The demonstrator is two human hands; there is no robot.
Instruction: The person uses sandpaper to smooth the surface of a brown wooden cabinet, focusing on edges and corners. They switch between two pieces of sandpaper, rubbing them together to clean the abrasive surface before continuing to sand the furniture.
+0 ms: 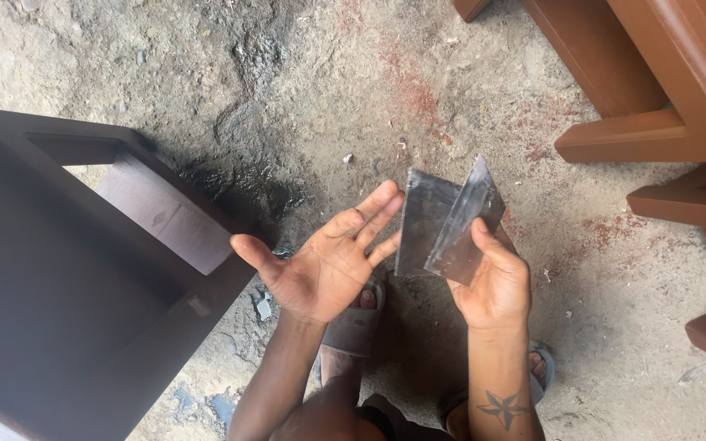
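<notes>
The left hand (324, 265) is palm up with its fingers (373, 214) spread wide and straight, thumb stretched out to the side; it holds nothing, though the fingertips lie just beside the edge of the nearer dark metal sheet (422, 220), and whether they touch it is hard to tell. The right hand (496, 282) pinches two thin grey metal sheets together at their lower ends, thumb on the front sheet (463, 224), the other fingers hidden behind them. The sheets fan apart upward, held in the air above the dirt floor (328, 98). A dark brown wooden frame (83, 286) fills the left side, cut off by the picture's edge; reddish-brown furniture legs (639, 135) are cut off at the upper right. Sandalled feet (357, 314) show partly beneath the forearms.
</notes>
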